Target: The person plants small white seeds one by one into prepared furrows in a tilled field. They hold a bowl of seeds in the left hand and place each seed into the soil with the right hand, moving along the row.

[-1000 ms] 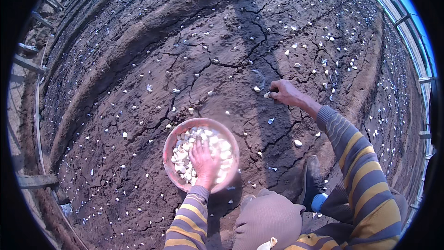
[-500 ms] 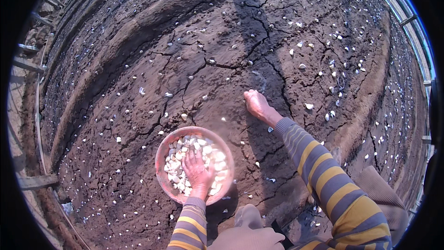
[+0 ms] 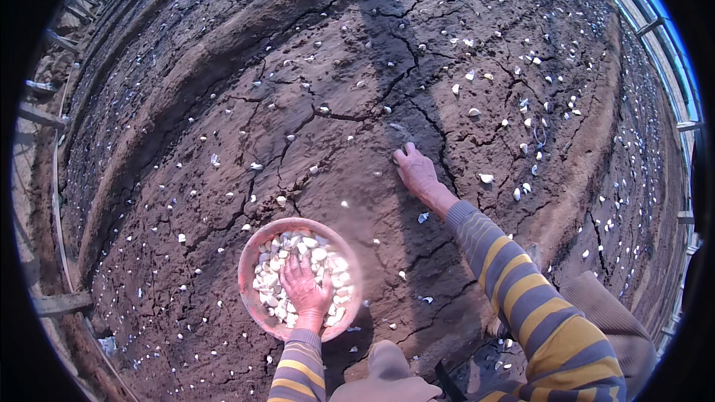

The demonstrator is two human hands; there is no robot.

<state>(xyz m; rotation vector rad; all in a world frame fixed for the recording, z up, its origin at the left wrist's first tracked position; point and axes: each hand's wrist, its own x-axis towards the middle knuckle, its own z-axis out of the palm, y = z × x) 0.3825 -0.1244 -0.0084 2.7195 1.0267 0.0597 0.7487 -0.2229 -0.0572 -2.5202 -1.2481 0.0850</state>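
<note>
A round pinkish-red basin (image 3: 248, 297) holds many pale garlic cloves (image 3: 269, 281). My left hand (image 3: 306, 288) reaches into it, fingers spread and partly sunk among the cloves. Up and to the right, my right hand (image 3: 418, 174) is low over the cracked brown soil (image 3: 357, 171). Its fingers are bent and drawn together, tips pointing down at the ground. Whatever they hold, if anything, is hidden. A single clove (image 3: 486, 178) lies on the soil to the right of that hand.
Scattered cloves dot the soil all around. A raised soil ridge (image 3: 167, 108) curves along the left, and another ridge (image 3: 588, 156) runs on the right. Wooden bars (image 3: 63, 304) edge the far left. My knee (image 3: 389, 361) shows at the bottom.
The view has shifted slightly, so the basin appears lower and to the left. My right hand has tilted, its fingers now pointing more toward the soil. My left hand stays in the cloves.
</note>
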